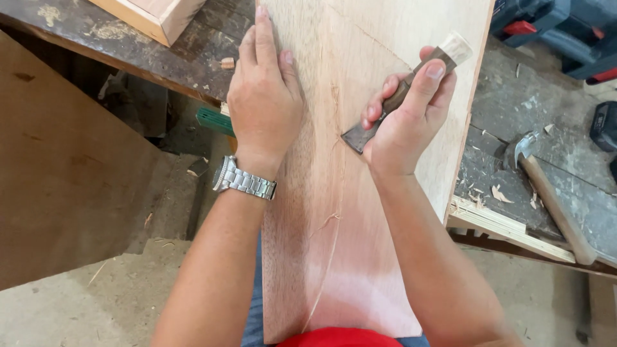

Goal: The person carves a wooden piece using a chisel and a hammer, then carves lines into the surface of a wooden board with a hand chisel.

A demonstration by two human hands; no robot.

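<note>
The right hand (pixel 402 125) has its grip clamped around the dark handle of a chisel (pixel 402 96), blade tip down on the board (pixel 334 257) near the middle; the left hand (pixel 263 96), wearing a metal watch (pixel 243 180), lies flat with fingers spread on the board's left edge, holding nothing but pressing it down. The board runs from the person's lap at 6 o'clock out to 12 o'clock, resting on the tabletop (pixel 193 58) at its far end. A thin curved line runs along the wood, and the blade sits on it, so the step in hand looks like paring along that mark; the next push probably calls for a steady left hand kept out of the blade's path. Beyond the left edge at 9 o'clock is open drop to the sawdust floor (pixel 77 308). At 3 o'clock, past the right edge, a hammer (pixel 546 193) lies well apart; farther, at 1 o'clock, blue power tools (pixel 553 32) crowd the corner.
</note>
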